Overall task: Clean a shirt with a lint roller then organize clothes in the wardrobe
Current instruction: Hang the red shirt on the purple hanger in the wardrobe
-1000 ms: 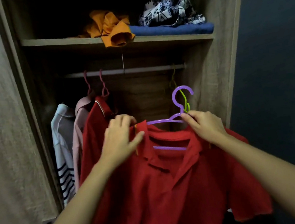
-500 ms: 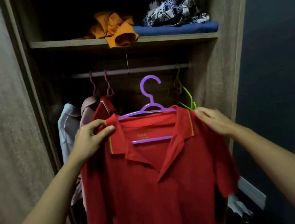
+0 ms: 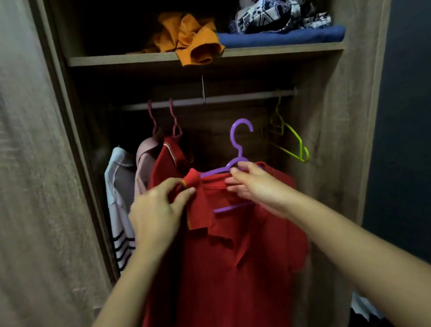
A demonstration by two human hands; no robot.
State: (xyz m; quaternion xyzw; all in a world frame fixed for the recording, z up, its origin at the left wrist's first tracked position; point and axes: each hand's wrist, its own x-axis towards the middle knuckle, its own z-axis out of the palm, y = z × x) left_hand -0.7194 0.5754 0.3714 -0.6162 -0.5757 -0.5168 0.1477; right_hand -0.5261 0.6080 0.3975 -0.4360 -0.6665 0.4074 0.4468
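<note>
A red polo shirt hangs on a purple hanger that I hold up in front of the open wardrobe. My left hand pinches the shirt's left collar and shoulder. My right hand grips the hanger's arm just below its hook, fingers over the collar. The hook points up, below the clothes rail and apart from it. No lint roller is in view.
On the rail hang a white striped top, a pink top and another red shirt at left, an empty green hanger at right. The shelf holds an orange garment, a blue fold and a patterned cloth. The wardrobe door stands at left.
My right hand has moved from the shirt's right shoulder to the hanger under its hook. My left hand shifted onto the collar. The shirt has turned and bunched slightly.
</note>
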